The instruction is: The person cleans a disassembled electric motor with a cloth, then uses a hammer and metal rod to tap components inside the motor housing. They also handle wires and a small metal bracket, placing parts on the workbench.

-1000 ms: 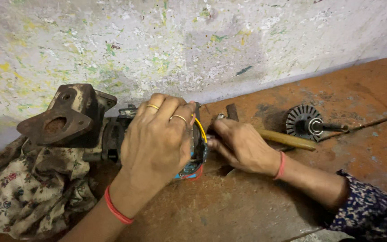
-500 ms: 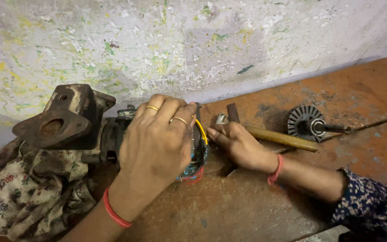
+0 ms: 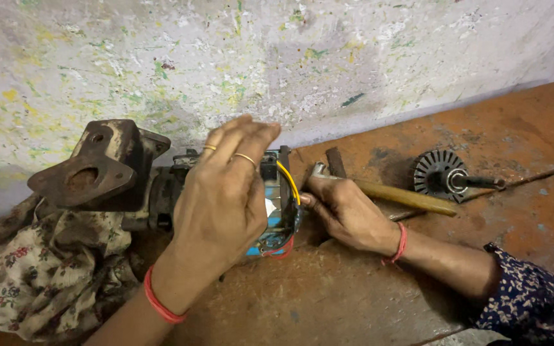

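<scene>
Hands point(image 3: 226, 198) point(image 3: 347, 214) grip blue motor housing point(image 3: 277, 211) — hammer point(image 3: 399, 195) beside.

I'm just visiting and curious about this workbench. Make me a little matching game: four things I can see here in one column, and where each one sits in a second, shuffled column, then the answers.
Things
1. finned metal rotor
2. flowered cloth
3. wooden-handled hammer
4. yellow wire

Places
A. under the rusty metal casting at the left
B. on the bench just beyond the right hand
C. at the far right of the bench, on its shaft
D. on the blue motor part between the left hand and the right hand

Pairs: 1-C, 2-A, 3-B, 4-D
</scene>
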